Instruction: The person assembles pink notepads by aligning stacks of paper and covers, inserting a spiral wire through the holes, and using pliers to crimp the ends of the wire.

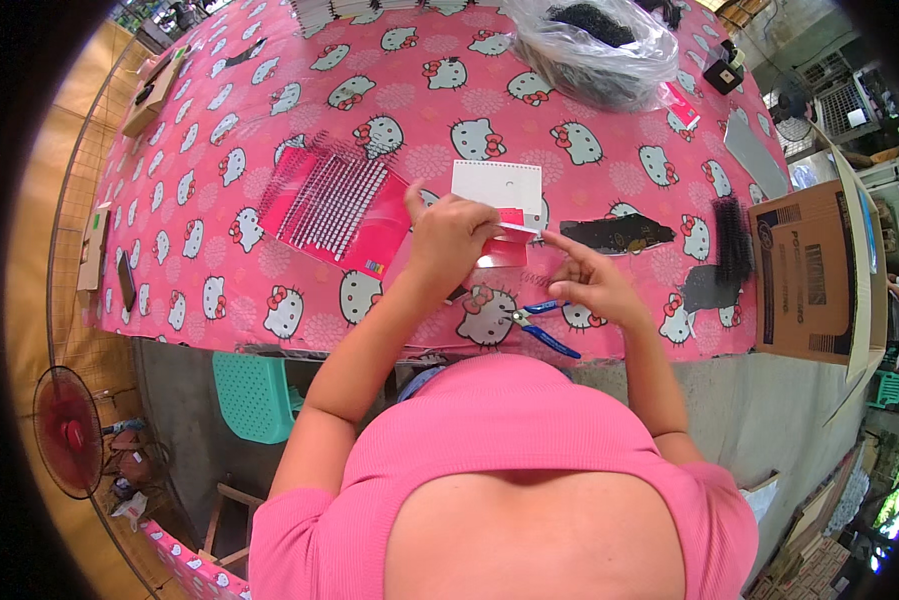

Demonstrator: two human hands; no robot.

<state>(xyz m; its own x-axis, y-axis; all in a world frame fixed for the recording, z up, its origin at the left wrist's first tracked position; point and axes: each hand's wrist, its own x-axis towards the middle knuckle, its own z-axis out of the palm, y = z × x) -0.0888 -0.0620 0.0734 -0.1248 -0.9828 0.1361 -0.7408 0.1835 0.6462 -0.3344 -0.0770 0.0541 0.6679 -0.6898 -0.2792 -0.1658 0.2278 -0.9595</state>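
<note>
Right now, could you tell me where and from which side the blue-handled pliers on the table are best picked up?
Probably by the two blue handles, coming from above at the near table edge. The blue-handled pliers lie flat on the pink tablecloth, metal nose toward the left hand, handles spreading rightward below the right hand. Nothing covers the handles.

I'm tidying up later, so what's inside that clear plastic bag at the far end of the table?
The clear plastic bag holds a dark, tangled black mass near its top. The crumpled, glossy film hides the rest, so what the mass is made of cannot be told.
</note>
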